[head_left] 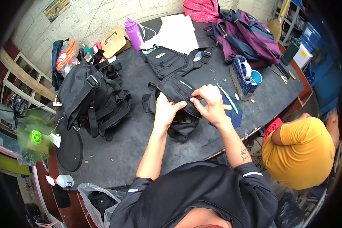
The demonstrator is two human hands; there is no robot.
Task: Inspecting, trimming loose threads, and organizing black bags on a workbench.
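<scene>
— So, where's the small black bag (177,89)?
— Mid-tabletop (119,154), person's twelve o'clock. Left hand (165,109) grips its nine o'clock side; right hand (209,102) pinches the edge near three.
— Handling?
— Probably light, soft, floppy; best held by seams.

Table (114,155): held bag (178,86) centre | bag heap (83,95) left | toothbrush (228,99) right, partly on cloth (237,119) | bottle (133,35) behind

A dark table (117,155) carries black bags (174,85) and a purple bottle (133,35).
</scene>
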